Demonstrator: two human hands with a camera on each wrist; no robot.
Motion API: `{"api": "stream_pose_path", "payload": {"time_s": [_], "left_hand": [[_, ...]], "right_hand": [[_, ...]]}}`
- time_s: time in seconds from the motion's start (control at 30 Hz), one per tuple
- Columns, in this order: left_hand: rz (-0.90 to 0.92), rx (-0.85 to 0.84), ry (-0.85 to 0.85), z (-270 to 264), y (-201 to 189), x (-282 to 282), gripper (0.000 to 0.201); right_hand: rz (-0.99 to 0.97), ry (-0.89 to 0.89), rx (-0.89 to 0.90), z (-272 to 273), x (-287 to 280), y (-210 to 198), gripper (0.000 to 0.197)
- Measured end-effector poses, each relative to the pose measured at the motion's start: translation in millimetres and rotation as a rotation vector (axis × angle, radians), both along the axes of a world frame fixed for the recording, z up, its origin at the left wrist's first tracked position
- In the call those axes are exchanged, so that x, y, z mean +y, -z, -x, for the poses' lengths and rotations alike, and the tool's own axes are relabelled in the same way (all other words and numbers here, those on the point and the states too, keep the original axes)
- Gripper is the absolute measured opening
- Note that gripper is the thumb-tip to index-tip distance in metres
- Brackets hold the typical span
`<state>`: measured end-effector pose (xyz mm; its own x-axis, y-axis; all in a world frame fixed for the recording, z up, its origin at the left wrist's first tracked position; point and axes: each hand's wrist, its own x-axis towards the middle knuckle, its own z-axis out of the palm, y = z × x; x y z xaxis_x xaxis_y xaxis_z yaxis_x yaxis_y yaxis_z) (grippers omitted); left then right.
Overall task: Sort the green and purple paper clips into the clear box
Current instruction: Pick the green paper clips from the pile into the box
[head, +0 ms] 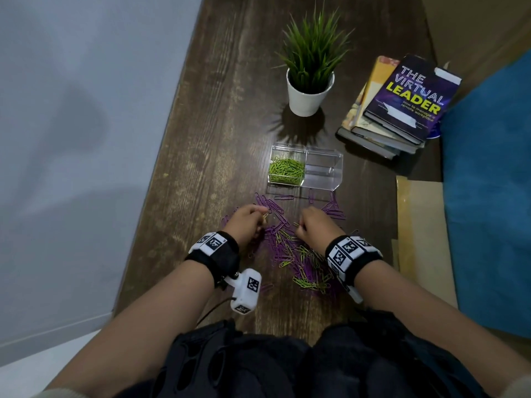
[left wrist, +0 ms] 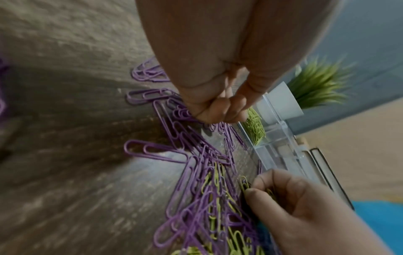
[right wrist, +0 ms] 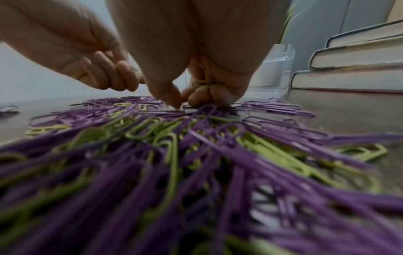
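Note:
Mixed green and purple paper clips lie in a pile on the dark wooden table. Beyond it stands the clear box; its left compartment holds green clips and its right compartment looks empty. My left hand hovers over the pile's far left with curled fingers, a green clip at their tips. My right hand keeps a few green clips bunched in its curled fingers while thumb and forefinger touch the pile. In the left wrist view the right hand pinches a green clip.
A potted plant in a white pot stands behind the box. A stack of books lies at the back right. Tan cardboard and blue fabric border the table's right side. A wall runs along the left edge.

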<state>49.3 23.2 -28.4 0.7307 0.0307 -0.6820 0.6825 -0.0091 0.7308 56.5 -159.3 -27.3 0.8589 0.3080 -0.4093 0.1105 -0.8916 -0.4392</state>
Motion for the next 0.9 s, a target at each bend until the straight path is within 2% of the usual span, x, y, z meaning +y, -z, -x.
{"api": "stream_pose_path", "payload": {"time_s": [0.07, 0.17, 0.23, 0.4, 0.43, 0.5, 0.63, 0.7, 0.77, 0.9], "left_hand": [[0.127, 0.033, -0.048, 0, -3, -2, 0.034], [0.084, 0.024, -0.015, -5, -5, -6, 0.032], [-0.039, -0.017, 0.064, -7, -6, -10, 0.029], [-0.594, -0.228, 0.539, -5, 4, -18, 0.012], [-0.66, -0.266, 0.626, -4, 6, -18, 0.014], [-0.733, -0.33, 0.728, -3, 9, -15, 0.014], [-0.768, -0.362, 0.713, 0, 11, -2, 0.012], [-0.787, -0.357, 0.712, 2, 10, 5, 0.013], [-0.791, -0.337, 0.705, 3, 9, 12, 0.013], [-0.771, -0.38, 0.673, 8, 8, 22, 0.01]], "right_hand": [[-0.021, 0.052, 0.009, 2, -4, -4, 0.01], [-0.165, 0.261, 0.017, 4, -16, -8, 0.004], [-0.303, 0.437, 0.048, 4, -24, -8, 0.009], [-0.647, 0.764, 0.33, -1, -27, -10, 0.03], [-0.674, 0.769, 0.373, 0, -25, -11, 0.029], [-0.601, 0.655, 0.368, 0, -17, -11, 0.022], [-0.278, 0.277, 0.164, 4, 3, -2, 0.01], [-0.162, 0.167, 0.088, 5, 8, 3, 0.01], [-0.134, 0.175, 0.07, 1, 6, 3, 0.009], [-0.138, 0.303, 0.016, -8, -13, -4, 0.008]]}}
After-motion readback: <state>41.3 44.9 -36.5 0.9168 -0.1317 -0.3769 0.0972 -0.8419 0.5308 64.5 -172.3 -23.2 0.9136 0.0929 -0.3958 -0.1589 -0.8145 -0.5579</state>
